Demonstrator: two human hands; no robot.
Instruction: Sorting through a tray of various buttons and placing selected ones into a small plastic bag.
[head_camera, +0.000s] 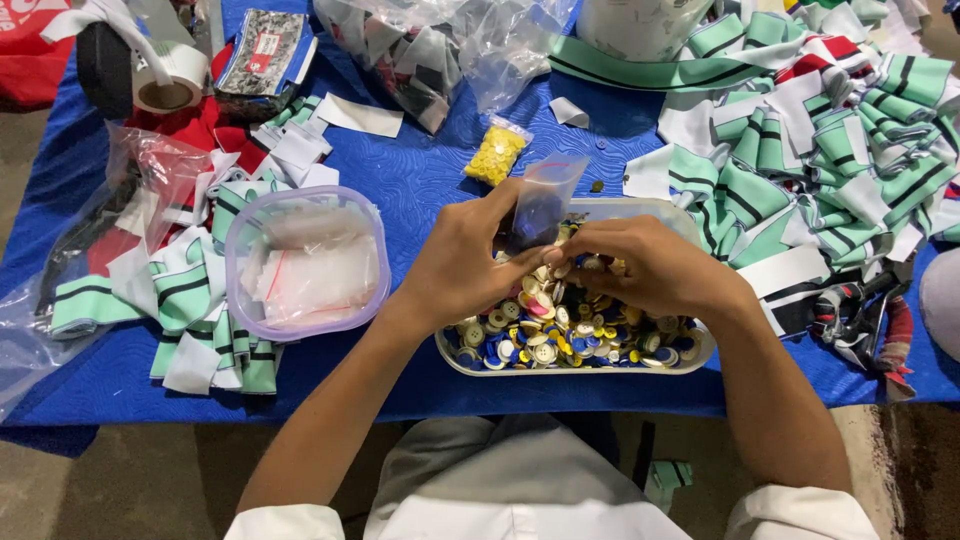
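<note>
Blue quilted cloth (420, 180) covers your table. Nearest you, the oval tray (690, 362) is heaped with mixed buttons (545, 335), so most sorting remains. Above it your left hand (465, 265) pinches a small clear bag (543, 200) holding a few dark buttons, while your right hand (640, 268) has fingers narrowed at its mouth. Farther off lies one filled bag of yellow buttons (497, 153).

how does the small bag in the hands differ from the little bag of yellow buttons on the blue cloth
The small clear plastic bag is held upright by the left hand, with dark blue contents; the small clear bag of yellow buttons lies untouched on the blue tablecloth, packed full. Both are small clear plastic bags.
</note>
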